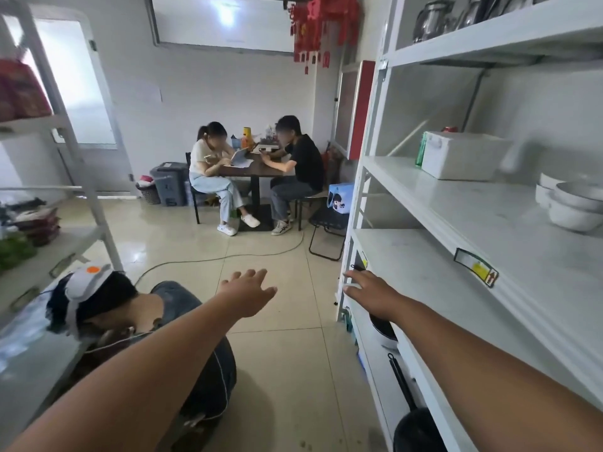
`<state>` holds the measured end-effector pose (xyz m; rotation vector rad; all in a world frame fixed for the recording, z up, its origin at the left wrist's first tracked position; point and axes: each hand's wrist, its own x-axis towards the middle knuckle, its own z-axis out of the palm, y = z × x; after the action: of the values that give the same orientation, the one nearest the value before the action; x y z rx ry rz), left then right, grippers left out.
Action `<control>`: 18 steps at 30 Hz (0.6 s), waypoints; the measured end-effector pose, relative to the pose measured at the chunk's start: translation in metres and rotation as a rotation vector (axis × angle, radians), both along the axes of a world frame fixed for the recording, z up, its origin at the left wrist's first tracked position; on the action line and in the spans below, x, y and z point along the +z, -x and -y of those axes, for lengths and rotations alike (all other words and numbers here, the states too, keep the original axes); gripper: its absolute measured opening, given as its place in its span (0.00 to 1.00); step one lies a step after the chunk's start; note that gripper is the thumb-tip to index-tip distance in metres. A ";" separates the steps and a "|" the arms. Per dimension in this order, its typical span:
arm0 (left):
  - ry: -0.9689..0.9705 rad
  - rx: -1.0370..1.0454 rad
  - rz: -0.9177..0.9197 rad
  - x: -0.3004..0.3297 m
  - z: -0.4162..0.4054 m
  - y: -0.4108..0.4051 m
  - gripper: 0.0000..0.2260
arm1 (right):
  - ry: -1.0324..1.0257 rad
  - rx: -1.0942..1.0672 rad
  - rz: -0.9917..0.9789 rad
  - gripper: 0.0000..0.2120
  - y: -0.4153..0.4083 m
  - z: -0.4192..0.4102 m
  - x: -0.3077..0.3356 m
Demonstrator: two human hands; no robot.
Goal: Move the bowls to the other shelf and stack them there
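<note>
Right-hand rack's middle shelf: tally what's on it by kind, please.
White bowls: at least 3, overlapping at the frame edge, so the count is uncertain
White box: 1
Green bottle: 1
Red item behind the box: 1, kind unclear
Total: at least 6

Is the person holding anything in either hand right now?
No, nothing is held. The left hand is stretched out open over the floor, and the right hand is open near the shelf edge. The bowls sit untouched on the shelf.
</note>
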<state>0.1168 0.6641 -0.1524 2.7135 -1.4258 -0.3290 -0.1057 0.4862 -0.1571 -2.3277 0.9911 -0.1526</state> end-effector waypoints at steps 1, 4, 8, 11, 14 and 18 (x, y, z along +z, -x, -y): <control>0.000 0.003 0.001 -0.002 0.009 -0.007 0.31 | 0.002 -0.006 -0.008 0.24 -0.008 0.010 -0.002; -0.003 0.002 0.023 -0.004 0.040 -0.031 0.31 | 0.015 -0.017 -0.017 0.24 -0.033 0.043 -0.003; -0.019 0.026 0.042 -0.004 0.090 -0.064 0.30 | 0.042 0.009 -0.027 0.24 -0.066 0.093 -0.002; -0.025 0.035 0.051 0.000 0.133 -0.087 0.30 | 0.040 0.021 -0.031 0.24 -0.088 0.133 0.001; -0.016 0.039 0.062 0.005 0.175 -0.106 0.30 | 0.022 0.020 -0.028 0.24 -0.107 0.172 0.002; -0.019 0.053 0.055 0.005 0.222 -0.126 0.29 | 0.004 0.003 -0.045 0.25 -0.128 0.216 0.003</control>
<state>0.2424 0.4424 -0.1470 2.7909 -1.3675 -0.2693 0.0227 0.2698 -0.1545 -2.3457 1.0097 -0.1020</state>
